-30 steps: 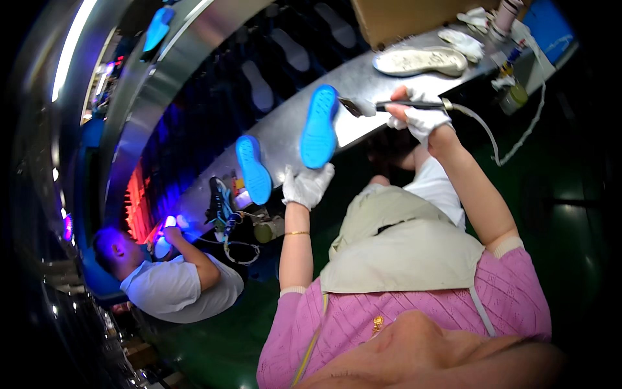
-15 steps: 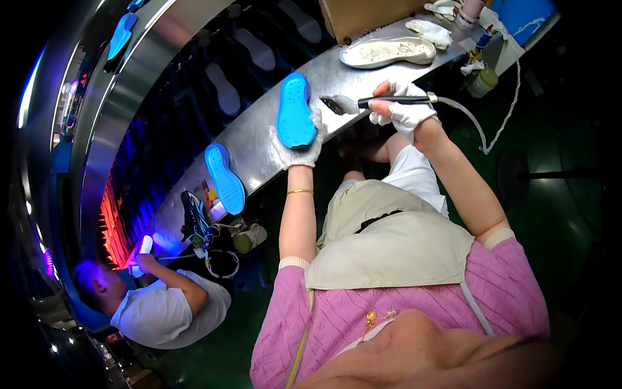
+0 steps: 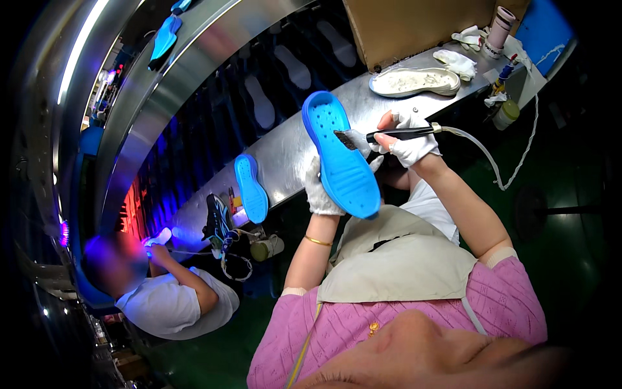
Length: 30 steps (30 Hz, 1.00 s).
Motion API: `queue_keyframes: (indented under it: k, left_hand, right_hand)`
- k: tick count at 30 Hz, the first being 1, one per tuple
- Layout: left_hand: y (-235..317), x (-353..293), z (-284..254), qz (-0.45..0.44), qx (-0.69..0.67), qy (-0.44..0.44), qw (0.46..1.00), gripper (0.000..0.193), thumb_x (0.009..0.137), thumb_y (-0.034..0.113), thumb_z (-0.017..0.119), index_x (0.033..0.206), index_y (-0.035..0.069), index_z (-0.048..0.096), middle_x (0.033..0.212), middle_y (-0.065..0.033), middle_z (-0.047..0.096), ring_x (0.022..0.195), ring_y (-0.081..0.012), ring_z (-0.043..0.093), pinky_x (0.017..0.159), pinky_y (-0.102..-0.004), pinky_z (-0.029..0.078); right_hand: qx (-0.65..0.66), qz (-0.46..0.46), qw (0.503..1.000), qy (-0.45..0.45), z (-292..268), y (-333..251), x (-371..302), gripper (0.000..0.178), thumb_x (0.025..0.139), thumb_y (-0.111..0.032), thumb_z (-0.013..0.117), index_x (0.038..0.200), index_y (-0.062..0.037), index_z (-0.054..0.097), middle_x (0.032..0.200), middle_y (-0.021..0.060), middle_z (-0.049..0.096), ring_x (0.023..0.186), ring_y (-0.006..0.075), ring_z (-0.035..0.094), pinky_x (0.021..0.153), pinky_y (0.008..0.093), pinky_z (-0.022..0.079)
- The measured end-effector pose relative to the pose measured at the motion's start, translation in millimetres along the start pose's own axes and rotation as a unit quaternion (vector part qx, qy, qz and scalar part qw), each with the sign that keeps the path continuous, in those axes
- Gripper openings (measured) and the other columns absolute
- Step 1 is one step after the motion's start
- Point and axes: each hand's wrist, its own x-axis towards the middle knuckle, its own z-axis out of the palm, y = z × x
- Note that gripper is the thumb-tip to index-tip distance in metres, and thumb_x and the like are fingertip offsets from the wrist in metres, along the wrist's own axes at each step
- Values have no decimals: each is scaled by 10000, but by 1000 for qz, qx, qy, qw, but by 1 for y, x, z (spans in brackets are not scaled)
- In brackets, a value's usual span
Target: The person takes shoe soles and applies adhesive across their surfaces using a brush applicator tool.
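A blue shoe sole (image 3: pixel 343 170) with a raised rim and small holes is tilted over the metal ledge's near edge. My left hand (image 3: pixel 322 194), in a white glove, grips it from beneath; part of the fingers is hidden behind the sole. In my right hand (image 3: pixel 409 139), whose white glove leaves the thumb and a fingertip bare, is a black-handled brush (image 3: pixel 398 134) with a pale hose at its rear end. Its dark bristles meet the sole's inner face near the middle of the right side.
Another blue sole (image 3: pixel 251 188) lies left on the metal ledge (image 3: pixel 285 162). A white sole-shaped tray with pale residue (image 3: pixel 414 82), gloves (image 3: pixel 455 63) and a pink cylinder (image 3: pixel 500 29) stand at the far right. Soles pass behind on a dark conveyor (image 3: pixel 227 123). A co-worker (image 3: pixel 172 298) sits left.
My left hand has raised the blue sole off the ledge, bringing it nearer and tilting it. The brush has come from beside the sole onto its inner face.
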Motion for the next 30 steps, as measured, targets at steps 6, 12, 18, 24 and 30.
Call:
queue_keyframes:
  k: [6,12,18,24,30]
  left_hand:
    - [-15,-7,11,-33,155,22,987,700,849,515,532,1369,78,366,1282,-152,506,1150,-324,519,1000,-454,427]
    - [-17,9,2,22,154,131,979,599,893,588,455,1253,109,477,1169,-86,551,1015,-239,580,866,-371,519]
    - [-9,9,2,24,147,99,984,650,888,602,442,1299,99,426,1214,-110,522,1036,-246,568,885,-386,511]
    - [-1,9,0,51,122,42,990,665,911,589,399,1333,74,400,1246,-143,516,1111,-283,520,988,-419,424]
    - [12,16,3,88,156,52,983,662,908,603,382,1301,72,424,1193,-160,549,1061,-299,551,949,-438,452]
  right_hand:
    - [-73,-75,993,63,4,-10,7,138,842,-56,648,938,-55,550,856,20,586,804,80,559,717,237,473]
    - [-61,-79,994,-43,23,-15,-5,135,820,-60,639,926,-58,555,847,55,613,788,100,601,695,245,485]
    - [22,-65,998,11,17,-16,-8,163,811,-33,639,947,-54,550,823,39,586,743,100,586,677,255,490]
    - [-110,-137,982,-75,34,-20,-25,160,749,-10,644,889,-45,575,697,47,598,659,113,588,633,247,480]
    - [-271,-288,918,-27,36,-12,-26,186,687,-49,697,847,-87,612,762,101,612,705,246,605,683,290,492]
